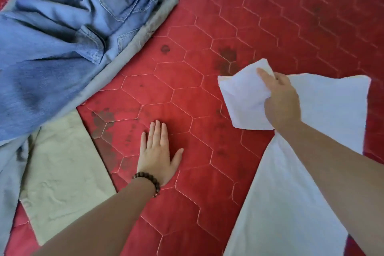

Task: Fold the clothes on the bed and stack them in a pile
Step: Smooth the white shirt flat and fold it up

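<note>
Gripping a bunched corner of the white garment [324,97], the right hand [280,102] is seen with fingers and thumb curled round the cloth, index finger stretched along it; the rest of the fabric is draped under the right forearm and trails toward the lower right edge of the frame. A lifted fold is held up off the red quilted bed cover [207,81], likely so the piece can be drawn over or spread for folding. The left hand [159,151] is laid flat on the bare cover, fingers straight and close together, thumb out, nothing held; it is judged to be a brace for leaning in. A beaded bracelet [148,182] is worn on that wrist. Blue jeans [68,33] are heaped unfolded at upper left, on top of a grey garment [145,35]; a beige piece [62,183] is spread flat at lower left, touching the jeans' edge. No finished pile is visible, so the task is judged early. Dark stains are noted on the cover.
</note>
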A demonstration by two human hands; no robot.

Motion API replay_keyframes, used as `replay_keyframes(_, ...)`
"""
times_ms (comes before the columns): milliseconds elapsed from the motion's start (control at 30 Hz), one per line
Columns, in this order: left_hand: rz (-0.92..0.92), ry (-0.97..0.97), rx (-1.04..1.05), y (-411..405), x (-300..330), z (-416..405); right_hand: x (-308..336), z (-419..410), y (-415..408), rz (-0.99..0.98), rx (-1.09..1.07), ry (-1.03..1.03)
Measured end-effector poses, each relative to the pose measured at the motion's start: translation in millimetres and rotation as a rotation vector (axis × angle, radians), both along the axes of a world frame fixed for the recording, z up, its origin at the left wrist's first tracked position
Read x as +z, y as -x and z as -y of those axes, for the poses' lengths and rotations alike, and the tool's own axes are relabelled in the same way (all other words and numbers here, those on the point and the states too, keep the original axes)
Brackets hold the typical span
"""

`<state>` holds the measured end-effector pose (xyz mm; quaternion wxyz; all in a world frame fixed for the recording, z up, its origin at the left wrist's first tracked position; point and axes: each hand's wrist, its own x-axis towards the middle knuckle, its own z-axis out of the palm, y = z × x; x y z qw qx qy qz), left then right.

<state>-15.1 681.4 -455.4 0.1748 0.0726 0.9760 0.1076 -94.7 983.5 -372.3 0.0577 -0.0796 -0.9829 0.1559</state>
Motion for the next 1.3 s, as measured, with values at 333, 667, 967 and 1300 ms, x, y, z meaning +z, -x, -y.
replay_keyframes(333, 0.002, -0.165, -0.282, -7, 15, -224, 15, -202, -100, -0.046, -0.420, 0.218)
replay_keyframes(667, -0.060, -0.053, -0.468, -23, -3, -340, -31, -314, -206, 0.313, -0.535, 0.039)
replay_keyframes(967, -0.123, 0.095, -0.603, -14, -14, -346, -57, -305, -206, 0.476, -0.203, -0.189)
replay_keyframes(1300, -0.272, 0.033, -0.628, -19, -31, -339, -79, -327, -146, 0.412, -0.372, -0.158)
